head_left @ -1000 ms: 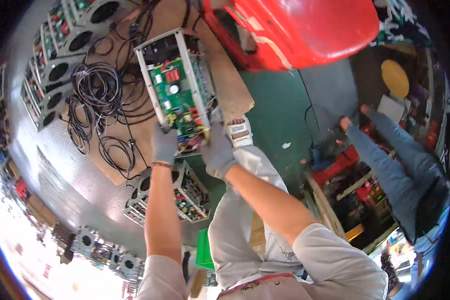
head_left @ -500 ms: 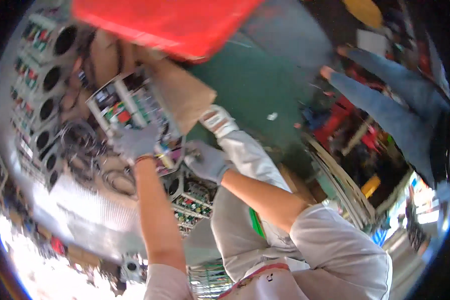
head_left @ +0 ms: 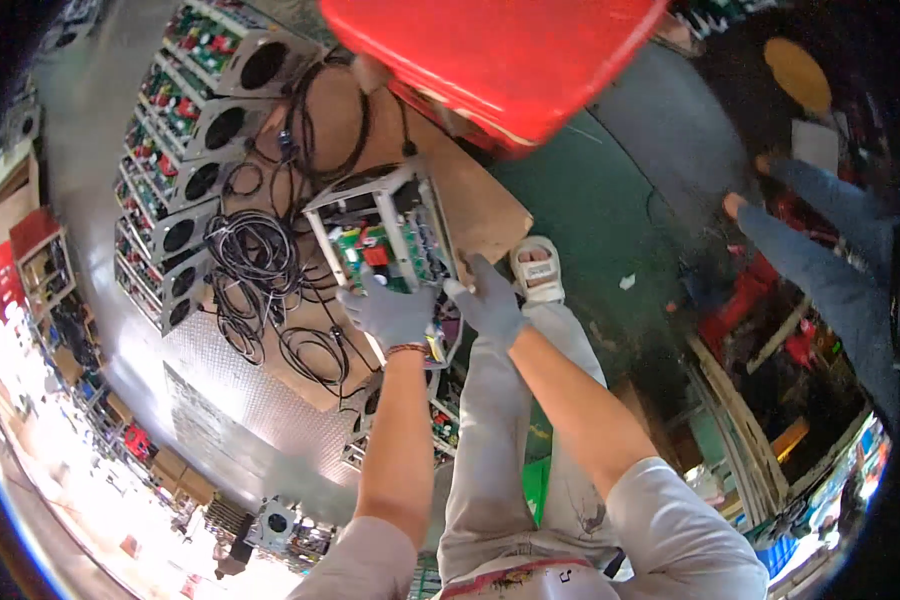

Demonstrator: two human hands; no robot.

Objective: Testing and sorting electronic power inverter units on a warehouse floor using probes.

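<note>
The metal-framed unit point(head_left: 385, 240), carrying a green circuit board point(head_left: 395, 272), is standing directly beyond and beneath the hands, over a cardboard sheet point(head_left: 485, 205). The frame is tilting; its full support cannot be determined.

The gloved left hand point(head_left: 395, 310) is lying palm-down across the near part of the unit, fingers partly spread and covering part of the board. The gloved right hand point(head_left: 495, 305) is positioned at the frame's right side, thumb and fingers parted. Whether either hand is gripping the frame cannot be determined.

Obstructions are surrounding the hands as follows. Coiled black cables point(head_left: 255, 250) are occupying the area left of the left hand. A row of fan units point(head_left: 205, 180) is standing farther left and beyond. A red plastic object point(head_left: 500, 65) is overhanging the far side. A sandaled foot point(head_left: 538, 270) is resting just right of the right hand. A second unit point(head_left: 444, 415) is sitting on the near side, partly hidden by the left forearm. A co-worker's legs point(head_left: 820, 235) are extending well to the right.
</note>
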